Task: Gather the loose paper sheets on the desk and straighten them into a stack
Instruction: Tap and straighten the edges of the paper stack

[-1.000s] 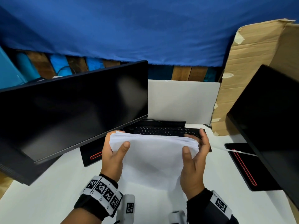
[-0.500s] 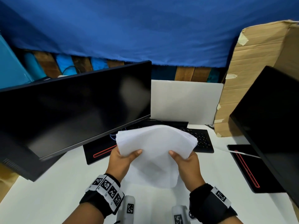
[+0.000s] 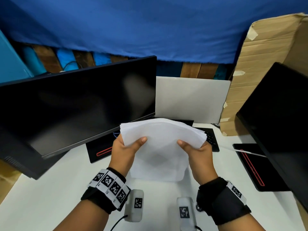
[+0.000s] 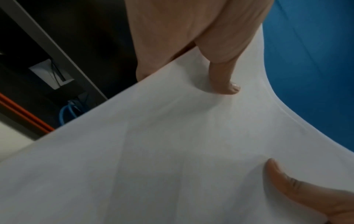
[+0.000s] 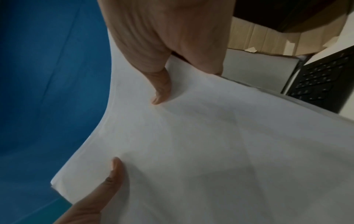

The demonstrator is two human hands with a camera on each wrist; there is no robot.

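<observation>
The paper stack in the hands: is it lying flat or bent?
Bent. The paper stack arches upward between the left hand and right hand, each pinching a side.

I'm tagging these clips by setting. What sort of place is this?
Most likely an office or computer workstation, perhaps a makeshift one. A white desk carries two dark monitors and a black keyboard, both hands hold a stack of paper sheets, and a cardboard box stands behind.

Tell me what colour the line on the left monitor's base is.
Red line on the black base, clearest in the head view.
</observation>
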